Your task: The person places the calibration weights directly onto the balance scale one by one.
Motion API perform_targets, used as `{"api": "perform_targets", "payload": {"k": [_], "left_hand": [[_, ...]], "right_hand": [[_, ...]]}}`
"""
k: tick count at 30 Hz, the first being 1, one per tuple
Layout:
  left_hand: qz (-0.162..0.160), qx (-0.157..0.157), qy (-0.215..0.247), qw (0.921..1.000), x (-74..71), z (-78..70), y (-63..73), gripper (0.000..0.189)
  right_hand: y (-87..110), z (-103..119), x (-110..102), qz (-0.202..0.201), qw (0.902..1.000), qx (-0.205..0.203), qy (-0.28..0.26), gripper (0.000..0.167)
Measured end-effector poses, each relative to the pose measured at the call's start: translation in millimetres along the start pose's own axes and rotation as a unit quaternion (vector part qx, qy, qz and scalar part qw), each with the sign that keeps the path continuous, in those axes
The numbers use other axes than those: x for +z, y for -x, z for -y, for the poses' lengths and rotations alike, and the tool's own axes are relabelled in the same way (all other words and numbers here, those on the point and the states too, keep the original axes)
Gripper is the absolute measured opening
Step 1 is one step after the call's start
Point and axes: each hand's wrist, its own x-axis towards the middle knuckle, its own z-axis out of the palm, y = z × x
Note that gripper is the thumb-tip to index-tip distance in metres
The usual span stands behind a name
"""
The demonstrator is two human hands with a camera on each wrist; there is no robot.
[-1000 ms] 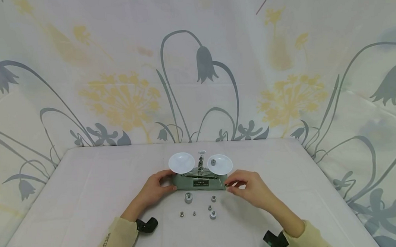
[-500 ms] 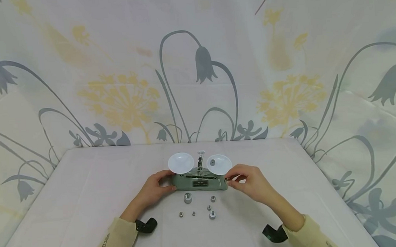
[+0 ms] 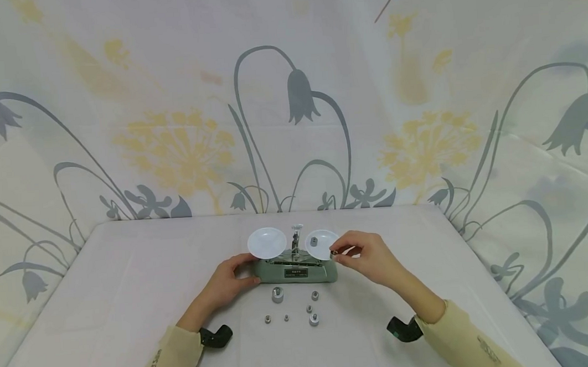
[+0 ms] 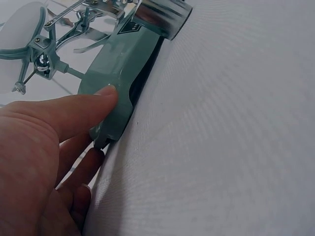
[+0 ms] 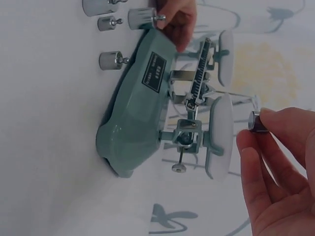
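Observation:
A green balance scale [image 3: 274,273] with two white pans stands on the white tabletop. My left hand [image 3: 226,281] holds the left end of its base; in the left wrist view the thumb [image 4: 93,105] lies on the front and the fingers go behind. My right hand [image 3: 375,257] pinches a small metal balance weight [image 5: 255,121] between thumb and fingers, at the near right rim of the right pan [image 3: 321,253]. One metal weight [image 3: 314,241] sits on that pan. The left pan [image 3: 267,243] carries nothing.
Several silver knobbed weights stand on the tabletop in front of the scale, among them a large one [image 3: 277,295] close to the base and another [image 3: 314,320] nearer me. Behind the table [image 3: 143,258] hangs a flower-printed cloth [image 3: 187,150].
My right hand has risen from beside the base's right end to the right pan's rim, with the weight in its fingers. My left hand stays on the scale.

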Motion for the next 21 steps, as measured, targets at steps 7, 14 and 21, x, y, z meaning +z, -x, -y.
{"api": "perform_targets", "payload": {"k": [7, 14, 21], "left_hand": [[0.000, 0.002, 0.002, 1.0000, 0.1, -0.1, -0.2, 0.047], [0.002, 0.004, 0.008, 1.0000, 0.3, -0.3, 0.2, 0.048], [0.001, 0.006, 0.003, 1.0000, -0.1, -2.0, 0.4, 0.048]], "right_hand": [[-6.0, -5, 2, 0.015, 0.9998, 0.011, 0.011, 0.016], [-12.3, -9, 3, 0.029, 0.9992, 0.021, 0.018, 0.016], [-21.4, -9, -1, 0.033, 0.9989, 0.027, 0.020, 0.016]]}}
